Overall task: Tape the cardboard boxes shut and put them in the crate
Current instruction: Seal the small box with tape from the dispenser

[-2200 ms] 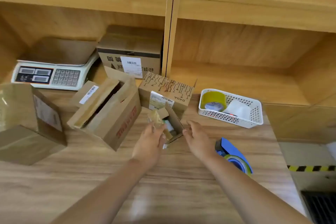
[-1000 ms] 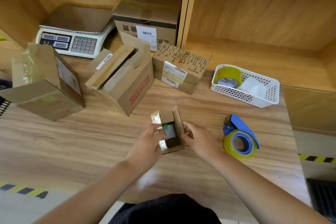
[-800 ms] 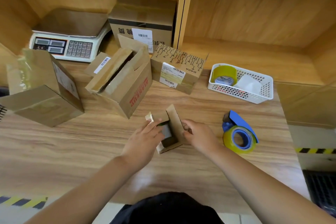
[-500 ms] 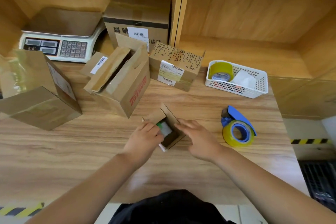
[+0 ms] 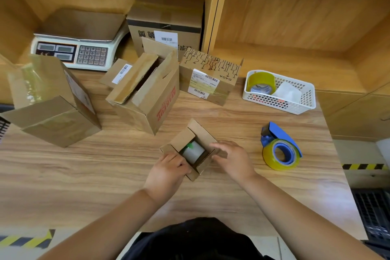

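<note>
Wood-grain worktop [image 5: 84,175], open shelving behind.
- Small box [image 5: 181,139]: centre, near front edge; top flaps up, white item w/ green bit inside.
- Left hand [image 5: 166,172]: fingers curled over near-left flap, gripping it.
- Right hand [image 5: 232,158]: fingers spread, relaxed, at right flap; contact probable but hard to confirm from this angle. Nothing held.
- Tape dispenser [image 5: 278,150]: blue, yellowish roll, lying well right of small box, untouched.
- Mid box [image 5: 147,99]: flaps ajar.
- Big box [image 5: 52,112] at left, patterned box [image 5: 211,78], rear box [image 5: 166,19]: look closed.
- Scale [image 5: 78,46]; white basket [image 5: 278,103] w/ spare roll.

Progress: early. No tape on small box; flaps to fold, seal, then crate. Crate not clearly id'd.
</note>
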{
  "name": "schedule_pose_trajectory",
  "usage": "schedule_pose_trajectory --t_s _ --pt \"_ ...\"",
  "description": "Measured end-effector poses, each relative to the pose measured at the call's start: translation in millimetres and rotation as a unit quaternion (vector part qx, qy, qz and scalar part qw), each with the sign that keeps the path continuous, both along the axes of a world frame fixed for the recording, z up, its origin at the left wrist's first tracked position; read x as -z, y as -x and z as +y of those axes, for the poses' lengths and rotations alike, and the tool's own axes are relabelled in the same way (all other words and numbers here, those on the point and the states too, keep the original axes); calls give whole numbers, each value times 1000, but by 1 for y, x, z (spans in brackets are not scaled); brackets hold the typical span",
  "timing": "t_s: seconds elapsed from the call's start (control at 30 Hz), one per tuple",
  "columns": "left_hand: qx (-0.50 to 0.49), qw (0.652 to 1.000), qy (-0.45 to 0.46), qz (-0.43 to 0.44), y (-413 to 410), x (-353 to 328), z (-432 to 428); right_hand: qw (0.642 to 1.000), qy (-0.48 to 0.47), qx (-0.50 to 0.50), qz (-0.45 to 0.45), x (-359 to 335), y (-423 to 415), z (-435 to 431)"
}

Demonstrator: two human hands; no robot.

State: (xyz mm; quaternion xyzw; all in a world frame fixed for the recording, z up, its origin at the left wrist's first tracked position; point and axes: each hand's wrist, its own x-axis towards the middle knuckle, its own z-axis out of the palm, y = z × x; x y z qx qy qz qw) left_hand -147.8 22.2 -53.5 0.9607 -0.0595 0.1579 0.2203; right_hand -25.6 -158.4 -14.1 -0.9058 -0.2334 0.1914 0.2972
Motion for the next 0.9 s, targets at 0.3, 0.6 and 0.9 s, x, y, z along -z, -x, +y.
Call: schedule_pose_trajectory --t_s 0.3,0.6,0.9 --pt "4 1000 -17 -22 2 7 -3 989 -27 131 -58 20 17 21" --pt "34 993 -95 62 -6 11 -10 993 1 79 -88 34 11 16" --pt "22 996 -68 49 -16 0 -6 978 -47 -32 -202 40 12 12"
